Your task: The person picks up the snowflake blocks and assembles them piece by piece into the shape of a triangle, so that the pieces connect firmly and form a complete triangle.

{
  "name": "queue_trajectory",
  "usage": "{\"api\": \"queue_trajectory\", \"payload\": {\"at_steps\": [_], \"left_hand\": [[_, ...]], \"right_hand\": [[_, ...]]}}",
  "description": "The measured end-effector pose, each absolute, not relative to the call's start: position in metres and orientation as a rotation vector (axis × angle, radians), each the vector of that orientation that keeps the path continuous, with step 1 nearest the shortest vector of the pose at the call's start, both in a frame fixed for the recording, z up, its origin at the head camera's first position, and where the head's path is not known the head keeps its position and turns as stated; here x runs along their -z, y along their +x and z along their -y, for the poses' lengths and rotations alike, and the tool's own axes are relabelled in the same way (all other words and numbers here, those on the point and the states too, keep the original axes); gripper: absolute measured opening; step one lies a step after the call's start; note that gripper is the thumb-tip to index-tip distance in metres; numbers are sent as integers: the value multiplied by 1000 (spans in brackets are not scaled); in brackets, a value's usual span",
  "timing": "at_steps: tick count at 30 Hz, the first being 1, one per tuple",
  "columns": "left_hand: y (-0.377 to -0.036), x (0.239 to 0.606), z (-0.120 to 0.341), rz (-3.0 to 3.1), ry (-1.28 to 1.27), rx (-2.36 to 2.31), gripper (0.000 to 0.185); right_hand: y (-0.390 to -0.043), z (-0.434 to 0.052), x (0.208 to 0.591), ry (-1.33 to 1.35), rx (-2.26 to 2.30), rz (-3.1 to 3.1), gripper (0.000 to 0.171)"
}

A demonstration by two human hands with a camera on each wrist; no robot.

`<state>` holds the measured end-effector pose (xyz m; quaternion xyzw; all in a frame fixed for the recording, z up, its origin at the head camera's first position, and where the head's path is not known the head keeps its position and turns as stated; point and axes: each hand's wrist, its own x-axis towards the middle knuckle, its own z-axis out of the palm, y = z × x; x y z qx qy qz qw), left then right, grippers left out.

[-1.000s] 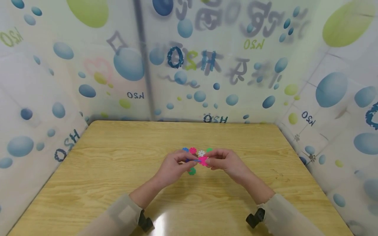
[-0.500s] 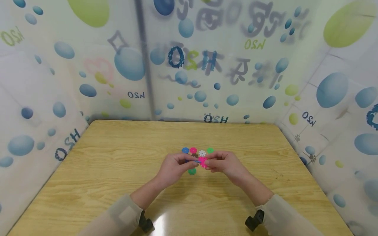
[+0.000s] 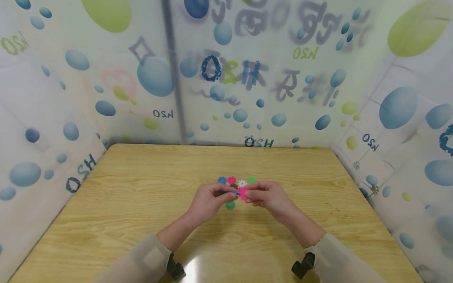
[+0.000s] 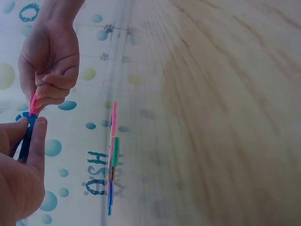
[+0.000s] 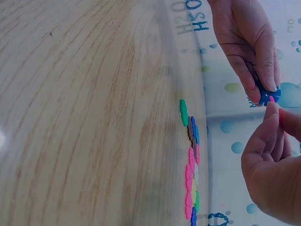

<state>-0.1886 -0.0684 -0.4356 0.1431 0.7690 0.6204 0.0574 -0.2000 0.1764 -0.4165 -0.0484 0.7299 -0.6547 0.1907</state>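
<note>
In the head view my left hand [image 3: 207, 204] and right hand [image 3: 272, 200] meet over the middle of the table. The left fingers and thumb pinch a blue flower-shaped plastic disc [image 4: 27, 136]. The right fingers and thumb pinch a pink flower-shaped disc [image 3: 242, 193]. Both wrist views show the two discs meeting edge to edge at an angle, raised above the table. Fingertips cover much of each. Just behind the hands lie loose discs: blue [image 3: 221, 180], pink [image 3: 231, 180], white [image 3: 242, 184], brown [image 3: 234, 186] and green [image 3: 252, 180].
Another green disc [image 3: 230, 205] lies nearer, below the joined pieces in the head view. The wooden table [image 3: 148, 169] ends at a patterned curtain [image 3: 219, 114] at the back and sides. More pink discs [image 5: 189, 186] show in the right wrist view.
Both hands stay almost in place with their discs. The right hand and wrist shift very slightly left, and the pink disc's tilt changes a little. The loose discs have not moved.
</note>
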Motion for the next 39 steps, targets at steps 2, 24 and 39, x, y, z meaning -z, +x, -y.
{"api": "queue_trajectory", "payload": {"at_steps": [2,24,39], "left_hand": [[-189,436,69,-2327,417,-1885,15],[-188,437,72,-2316,406,-1894,15],[-192,438,73,-2288,556,-1810,37]], "right_hand": [[-200,-175,417,-126,1842,-2055,32],[-196,-169,420,-83,1850,-2057,36],[-193,-184,423,-347,1658,-2277,36]]}}
